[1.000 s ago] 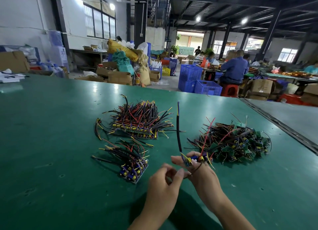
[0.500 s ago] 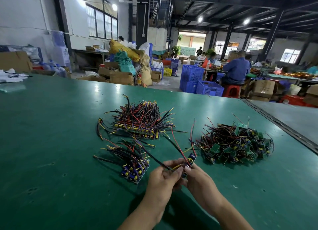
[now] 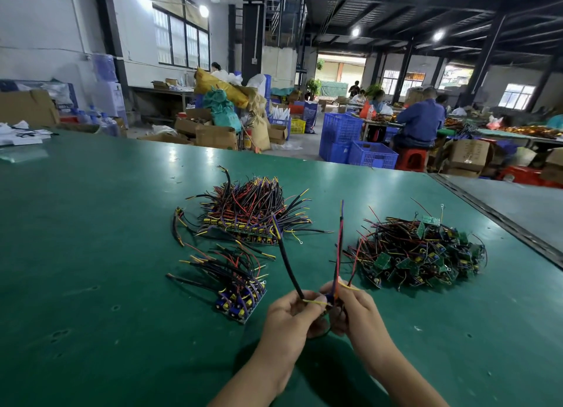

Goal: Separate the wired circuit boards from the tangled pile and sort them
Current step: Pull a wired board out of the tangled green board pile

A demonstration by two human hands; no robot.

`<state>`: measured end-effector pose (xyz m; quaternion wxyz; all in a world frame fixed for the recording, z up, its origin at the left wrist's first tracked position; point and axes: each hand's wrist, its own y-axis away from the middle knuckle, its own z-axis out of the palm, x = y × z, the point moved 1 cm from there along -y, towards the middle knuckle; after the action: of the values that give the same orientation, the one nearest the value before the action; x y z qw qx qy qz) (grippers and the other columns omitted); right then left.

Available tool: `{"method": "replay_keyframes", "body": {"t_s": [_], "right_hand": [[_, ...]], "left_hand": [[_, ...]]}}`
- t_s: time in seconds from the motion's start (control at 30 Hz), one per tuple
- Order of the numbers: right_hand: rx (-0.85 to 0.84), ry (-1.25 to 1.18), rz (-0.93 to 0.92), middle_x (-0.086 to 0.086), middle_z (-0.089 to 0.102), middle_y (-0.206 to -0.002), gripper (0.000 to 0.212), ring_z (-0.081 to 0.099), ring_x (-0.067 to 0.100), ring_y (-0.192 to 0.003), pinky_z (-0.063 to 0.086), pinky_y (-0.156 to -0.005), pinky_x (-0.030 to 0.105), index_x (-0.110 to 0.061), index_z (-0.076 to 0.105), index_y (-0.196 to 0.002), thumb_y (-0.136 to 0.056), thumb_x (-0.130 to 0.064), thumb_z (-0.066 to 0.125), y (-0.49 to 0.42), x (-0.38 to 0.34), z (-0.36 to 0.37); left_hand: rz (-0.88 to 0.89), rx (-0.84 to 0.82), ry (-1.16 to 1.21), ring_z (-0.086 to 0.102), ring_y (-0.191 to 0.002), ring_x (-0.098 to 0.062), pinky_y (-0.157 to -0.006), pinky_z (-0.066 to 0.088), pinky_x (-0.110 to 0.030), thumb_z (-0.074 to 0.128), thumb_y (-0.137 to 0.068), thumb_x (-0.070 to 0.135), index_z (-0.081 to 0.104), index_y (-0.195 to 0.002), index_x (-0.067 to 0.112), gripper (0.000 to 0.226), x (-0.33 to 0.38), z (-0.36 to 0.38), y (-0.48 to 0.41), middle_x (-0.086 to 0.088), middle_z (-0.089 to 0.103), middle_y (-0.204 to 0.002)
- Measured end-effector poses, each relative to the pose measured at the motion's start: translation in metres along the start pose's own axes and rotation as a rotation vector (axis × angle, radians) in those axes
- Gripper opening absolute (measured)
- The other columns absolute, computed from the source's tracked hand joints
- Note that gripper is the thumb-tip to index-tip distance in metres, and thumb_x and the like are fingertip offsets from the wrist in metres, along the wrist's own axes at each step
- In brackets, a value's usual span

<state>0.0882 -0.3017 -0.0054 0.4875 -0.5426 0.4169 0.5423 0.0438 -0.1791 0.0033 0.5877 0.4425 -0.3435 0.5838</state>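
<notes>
Our left hand (image 3: 289,316) and right hand (image 3: 358,312) pinch one wired circuit board (image 3: 329,300), black and red leads (image 3: 338,245) splaying upward, above the green table (image 3: 91,254) in a busy workshop (image 3: 304,56).

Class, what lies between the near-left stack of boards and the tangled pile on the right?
Head view: wires of the held board stand across that gap; the table beneath is bare.

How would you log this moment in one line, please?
phase: untangling; left hand: pinches black wire; right hand: holds wired circuit board; tangled pile: at right
</notes>
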Motion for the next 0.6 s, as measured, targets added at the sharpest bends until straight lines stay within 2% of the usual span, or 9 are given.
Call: {"method": "replay_keyframes", "body": {"t_s": [0.13, 0.23, 0.3, 0.4, 0.5, 0.6], "right_hand": [[-0.039, 0.003, -0.030, -0.001, 0.049, -0.053, 0.034, 0.041, 0.014, -0.045, 0.032, -0.041, 0.020, -0.018, 0.072, -0.077, -0.093, -0.038, 0.049, 0.003, -0.003, 0.001], [-0.033, 0.132, -0.041, 0.009, 0.050, -0.060, 0.046, 0.044, 0.020, -0.052, 0.031, -0.048, 0.024, -0.011, 0.069, -0.079, -0.092, -0.049, 0.047, 0.004, -0.002, -0.002], [-0.024, 0.281, -0.063, 0.007, 0.044, -0.059, 0.057, 0.039, 0.017, -0.053, 0.029, -0.050, 0.027, -0.005, 0.060, -0.068, -0.093, -0.053, 0.044, 0.003, -0.003, -0.004], [-0.032, 0.322, -0.037, 0.004, 0.037, -0.050, 0.056, 0.029, 0.013, -0.044, 0.024, -0.046, 0.026, -0.017, 0.049, -0.050, -0.100, -0.039, 0.043, 0.005, -0.007, -0.007], [0.018, 0.193, -0.023, -0.001, 0.036, -0.047, 0.054, 0.026, 0.013, -0.043, 0.024, -0.043, 0.023, -0.019, 0.042, -0.047, -0.101, -0.026, 0.044, 0.008, -0.008, -0.009], [0.080, 0.115, -0.005, -0.004, 0.038, -0.051, 0.050, 0.031, 0.012, -0.045, 0.027, -0.044, 0.025, -0.021, 0.043, -0.048, -0.099, -0.020, 0.046, 0.008, -0.002, -0.006]], "left_hand": [[-0.081, -0.096, -0.086, 0.064, -0.054, -0.020, -0.051, 0.049, -0.025, 0.061, -0.093, 0.024, 0.061, -0.092, 0.007, 0.017, -0.004, 0.000, 0.000, -0.012, 0.072, -0.076], [-0.010, -0.094, -0.174, 0.059, -0.045, -0.018, -0.045, 0.044, -0.022, 0.065, -0.091, 0.024, 0.058, -0.085, 0.007, 0.019, -0.007, -0.003, -0.002, -0.008, 0.070, -0.068], [0.031, -0.067, -0.166, 0.058, -0.043, -0.017, -0.042, 0.043, -0.022, 0.068, -0.088, 0.020, 0.058, -0.081, 0.006, 0.019, -0.007, -0.004, -0.002, -0.006, 0.068, -0.062], [0.030, -0.054, -0.171, 0.056, -0.042, -0.017, -0.041, 0.042, -0.022, 0.070, -0.087, 0.022, 0.059, -0.081, 0.005, 0.021, -0.005, -0.005, 0.000, -0.007, 0.064, -0.060], [-0.017, -0.151, -0.290, 0.052, -0.037, -0.019, -0.039, 0.036, -0.021, 0.061, -0.091, 0.036, 0.061, -0.083, 0.006, 0.032, -0.003, -0.003, 0.004, -0.006, 0.060, -0.054], [-0.041, -0.269, -0.311, 0.047, -0.033, -0.018, -0.037, 0.033, -0.021, 0.053, -0.094, 0.043, 0.060, -0.064, 0.011, 0.045, -0.003, 0.000, 0.009, -0.007, 0.055, -0.045]]}}
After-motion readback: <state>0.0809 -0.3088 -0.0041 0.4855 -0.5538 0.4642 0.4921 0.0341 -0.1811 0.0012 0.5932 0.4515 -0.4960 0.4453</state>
